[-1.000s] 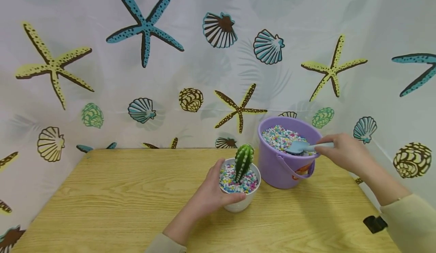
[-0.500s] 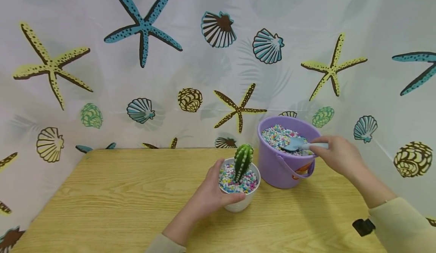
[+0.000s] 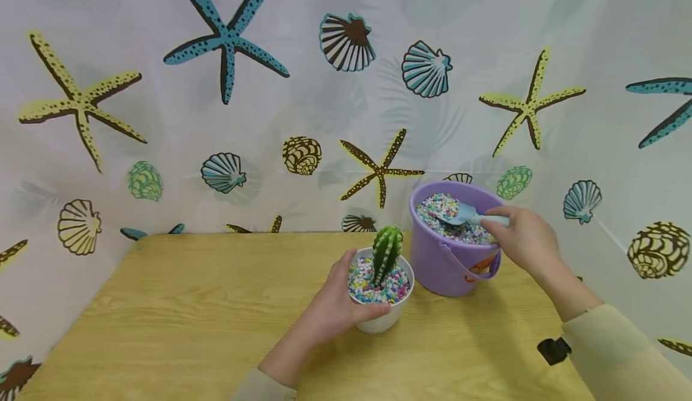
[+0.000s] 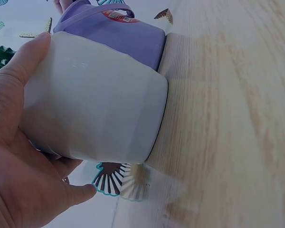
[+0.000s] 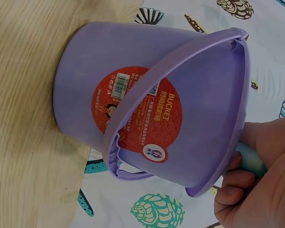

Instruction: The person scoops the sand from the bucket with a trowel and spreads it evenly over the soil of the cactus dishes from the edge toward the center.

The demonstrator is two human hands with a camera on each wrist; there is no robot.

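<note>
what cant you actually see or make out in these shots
- Scoop: in the right wrist view the bucket wall hides its blade; only a bit of handle shows in the right hand.
- Cactus: in the left wrist view the white pot and the left hand hide nearly all of it.
- Bucket label: the handle crosses it; small print unreadable.
- Pebble depth in the bucket: the wall hides it in the head view.

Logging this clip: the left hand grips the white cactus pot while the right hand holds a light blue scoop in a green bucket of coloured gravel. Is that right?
Not quite: the bucket is purple, not green, as the head view and the right wrist view show. The rest stands: the left hand grips the white cactus pot, and the right hand holds the light blue scoop in the coloured gravel.
</note>
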